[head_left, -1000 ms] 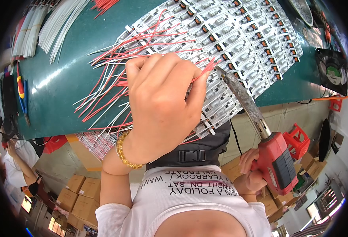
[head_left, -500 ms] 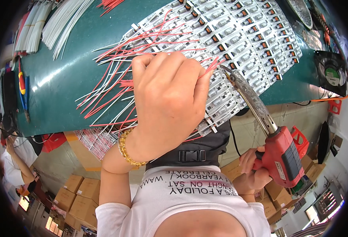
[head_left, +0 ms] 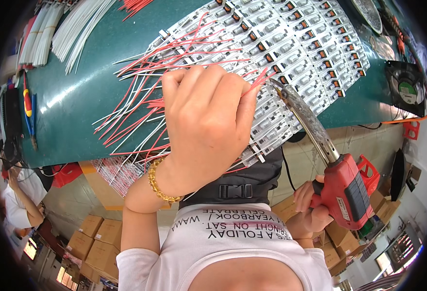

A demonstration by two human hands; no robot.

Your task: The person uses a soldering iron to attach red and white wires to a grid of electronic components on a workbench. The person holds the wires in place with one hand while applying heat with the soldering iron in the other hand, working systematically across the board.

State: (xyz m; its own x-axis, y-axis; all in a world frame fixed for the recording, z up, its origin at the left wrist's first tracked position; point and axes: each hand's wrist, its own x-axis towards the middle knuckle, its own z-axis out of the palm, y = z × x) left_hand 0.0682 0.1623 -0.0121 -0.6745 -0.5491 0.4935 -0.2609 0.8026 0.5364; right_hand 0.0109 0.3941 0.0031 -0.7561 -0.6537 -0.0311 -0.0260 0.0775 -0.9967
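Observation:
My left hand (head_left: 204, 116) is closed in a pinch around several thin red wires (head_left: 260, 79), whose ends stick out past the thumb side over a panel of small circuit boards (head_left: 315, 63). More red and white wires (head_left: 131, 104) fan out to the left from under this hand. My right hand (head_left: 311, 208) is wrapped round the grip of a red and black soldering gun (head_left: 347, 194). Its long metal barrel slants up-left, and the bent tip is at the boards, close beside the red wire ends. Whether the tip touches them I cannot tell.
The green tabletop (head_left: 87, 116) carries bundled white wires (head_left: 80, 31), a screwdriver with a red and yellow handle (head_left: 27, 104) and, at the right, a black fan (head_left: 406, 89). Cardboard boxes (head_left: 102, 247) are stacked below. Another person's arm (head_left: 26, 201) shows at the far left.
The circuit board panel has shifted very slightly to the left. Both hands keep almost the same place and hold, and the soldering gun's tip stays near the red wire ends.

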